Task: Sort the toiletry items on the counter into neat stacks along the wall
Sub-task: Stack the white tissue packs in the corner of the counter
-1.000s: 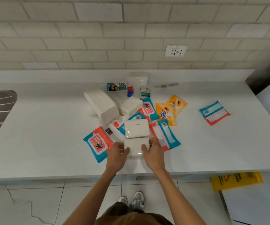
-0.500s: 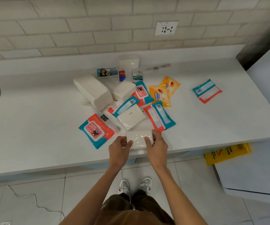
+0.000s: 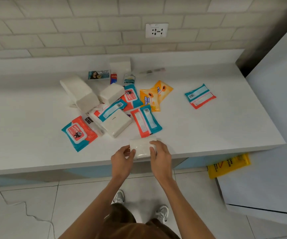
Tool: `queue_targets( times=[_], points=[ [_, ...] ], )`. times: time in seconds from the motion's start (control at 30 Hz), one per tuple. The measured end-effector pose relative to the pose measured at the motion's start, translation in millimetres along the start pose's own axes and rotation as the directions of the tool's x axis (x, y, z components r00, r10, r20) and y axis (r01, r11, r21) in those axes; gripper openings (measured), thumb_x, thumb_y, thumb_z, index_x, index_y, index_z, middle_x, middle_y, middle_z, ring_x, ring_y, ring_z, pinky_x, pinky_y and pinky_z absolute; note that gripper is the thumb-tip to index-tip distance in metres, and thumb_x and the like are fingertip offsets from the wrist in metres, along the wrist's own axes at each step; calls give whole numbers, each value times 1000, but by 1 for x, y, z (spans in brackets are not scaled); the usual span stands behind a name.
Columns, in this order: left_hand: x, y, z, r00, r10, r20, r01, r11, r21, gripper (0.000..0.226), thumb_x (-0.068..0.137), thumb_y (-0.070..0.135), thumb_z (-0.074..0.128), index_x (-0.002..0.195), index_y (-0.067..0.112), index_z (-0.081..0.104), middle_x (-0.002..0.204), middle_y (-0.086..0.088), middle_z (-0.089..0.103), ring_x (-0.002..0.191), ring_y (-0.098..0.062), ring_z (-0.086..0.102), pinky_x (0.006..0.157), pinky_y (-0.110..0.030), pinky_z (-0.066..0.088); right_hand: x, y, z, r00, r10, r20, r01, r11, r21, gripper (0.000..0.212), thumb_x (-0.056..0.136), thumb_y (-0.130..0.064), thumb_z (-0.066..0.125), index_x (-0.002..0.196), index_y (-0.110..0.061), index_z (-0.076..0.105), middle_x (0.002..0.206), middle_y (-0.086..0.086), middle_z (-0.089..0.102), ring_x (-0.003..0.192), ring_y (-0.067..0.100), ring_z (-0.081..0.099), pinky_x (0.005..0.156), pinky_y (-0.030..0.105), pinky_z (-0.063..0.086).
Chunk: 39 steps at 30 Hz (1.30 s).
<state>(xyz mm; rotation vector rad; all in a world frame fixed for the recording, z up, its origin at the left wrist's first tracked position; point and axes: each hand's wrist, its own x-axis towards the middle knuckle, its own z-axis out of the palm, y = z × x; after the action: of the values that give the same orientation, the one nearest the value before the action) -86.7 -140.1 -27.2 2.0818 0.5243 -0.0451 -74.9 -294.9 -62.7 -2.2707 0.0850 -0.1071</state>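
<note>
Low in the centre of the frame, the left hand (image 3: 122, 159) and right hand (image 3: 161, 157) each pinched one end of a white tissue pack (image 3: 142, 147), thumbs on top and fingers curled round it, at the front edge of the counter (image 3: 35, 135). Just above it lay a loose pile of wipes (image 3: 78, 133), orange packs (image 3: 154, 95) and tissue blocks (image 3: 80, 91). A teal-and-red pack (image 3: 200, 96) lay apart at right, and sachets (image 3: 98, 75) sat near the wall (image 3: 70, 31) at upper centre.

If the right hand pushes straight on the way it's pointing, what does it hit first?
Past the white tissue pack the right hand grips, likely the teal-and-red wipes pack lying just behind it, though depth is unclear.
</note>
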Motion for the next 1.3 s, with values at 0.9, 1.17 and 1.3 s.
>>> queue_targets(
  times=[0.9,1.17,1.3],
  points=[
    [5,152,251,964,173,200,-175,984,-5,42,94,32,74,127,9,64,104,3,71,91,-6,66,73,-1,43,81,181,-196,979,-196,63,202,855,-478,69,112,-56,23,163,-10,31,172,7,24,162,20,8,131,41,17],
    [42,201,306,898,277,342,-313,948,54,40,97,28,69,133,13,58,129,-4,67,103,-15,65,85,-11,51,128,231,-233,944,-329,26,282,763,-582,53,113,-39,44,159,-12,43,167,8,36,158,22,28,125,43,34],
    [59,213,320,762,474,441,-591,787,175,45,102,36,60,144,20,52,149,-1,54,125,-23,60,110,-35,49,158,253,-250,952,-306,-25,240,791,-562,48,112,-33,47,156,-13,48,164,6,42,155,21,34,124,43,35]
  ],
)
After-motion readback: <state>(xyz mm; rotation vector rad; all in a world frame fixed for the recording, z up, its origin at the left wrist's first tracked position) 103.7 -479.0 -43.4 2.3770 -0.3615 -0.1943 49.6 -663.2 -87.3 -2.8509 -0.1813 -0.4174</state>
